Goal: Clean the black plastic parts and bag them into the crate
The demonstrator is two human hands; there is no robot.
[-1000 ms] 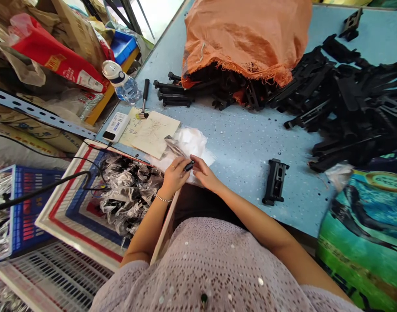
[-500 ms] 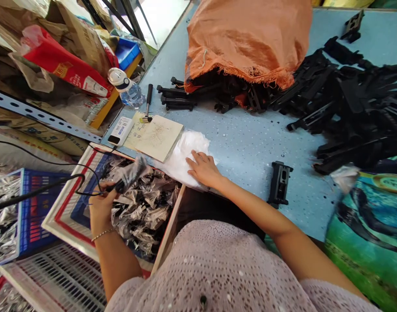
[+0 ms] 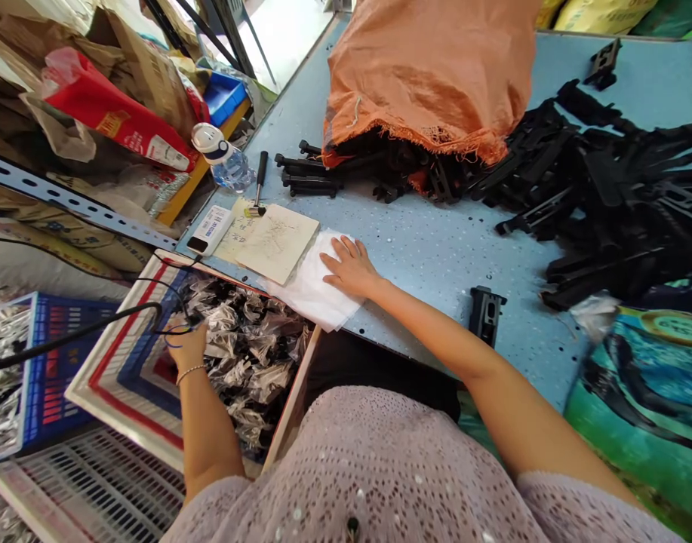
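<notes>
My right hand (image 3: 350, 268) lies flat with spread fingers on a white plastic bag (image 3: 309, 290) on the blue table (image 3: 430, 256). My left hand (image 3: 186, 342) is down at the near corner of a wooden-edged box (image 3: 293, 400), against the silver-and-black bagged parts (image 3: 247, 347) heaped inside. Its fingers are partly hidden, and I cannot tell if it holds a bag. A black plastic part (image 3: 485, 313) stands alone on the table, right of my right forearm. A large heap of similar black parts (image 3: 606, 188) spreads further right.
An orange woven sack (image 3: 430, 68) lies over more black parts. A small hammer (image 3: 259, 185), a card sheet (image 3: 275, 243) and a white box (image 3: 210, 230) sit by the table edge. A black cable (image 3: 68, 339) crosses a blue crate (image 3: 45, 377) at left.
My left hand has dropped lower toward the box, and the bagged part it held up is no longer distinct. The white bag lies flatter under my right hand.
</notes>
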